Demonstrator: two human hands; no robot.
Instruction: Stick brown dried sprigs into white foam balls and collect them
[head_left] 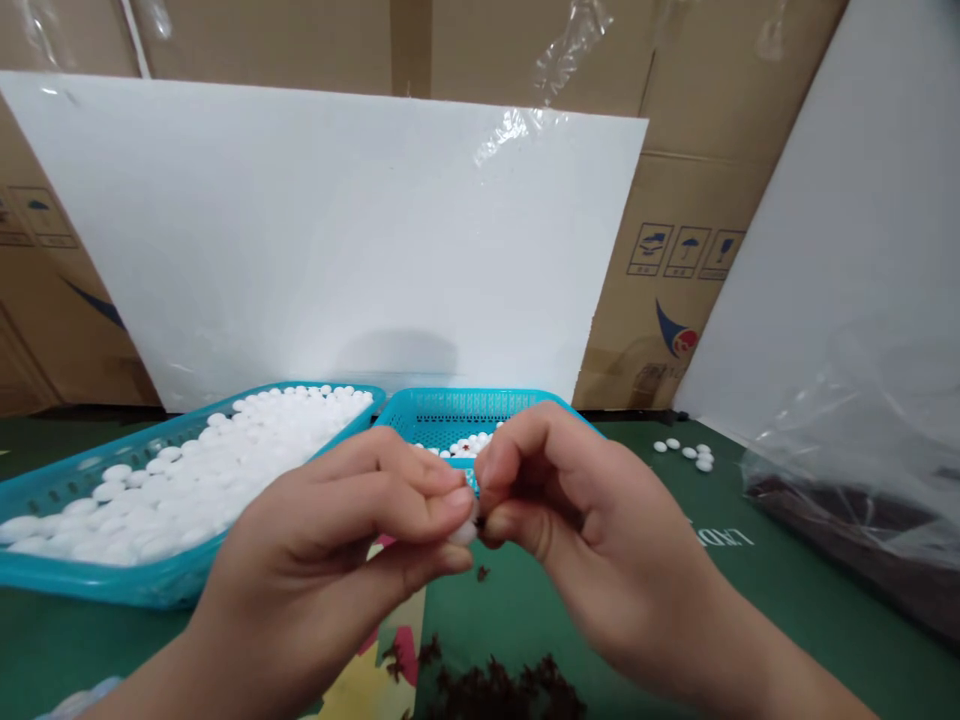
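Note:
My left hand [337, 540] pinches a small white rounded piece [465, 533] between thumb and fingers. Close against its right side, my right hand [585, 520] has thumb and index finger drawn together; whatever is between these fingertips is too small and hidden to tell. Below both hands lies a pile of small dark reddish-brown bits [502, 690], with one loose bit [482, 573] apart from it. Behind my hands stands a blue basket [480, 400] holding white pieces, some bearing a dark red mark. My right hand covers part of that basket.
A larger blue basket [172, 590] at the left is full of white rounded pieces [225, 480]. Several loose white pieces [690, 453] lie on the green surface [660, 437]. A clear plastic bag with dark contents [847, 540] sits at right. A white board [375, 230] and cardboard boxes stand behind.

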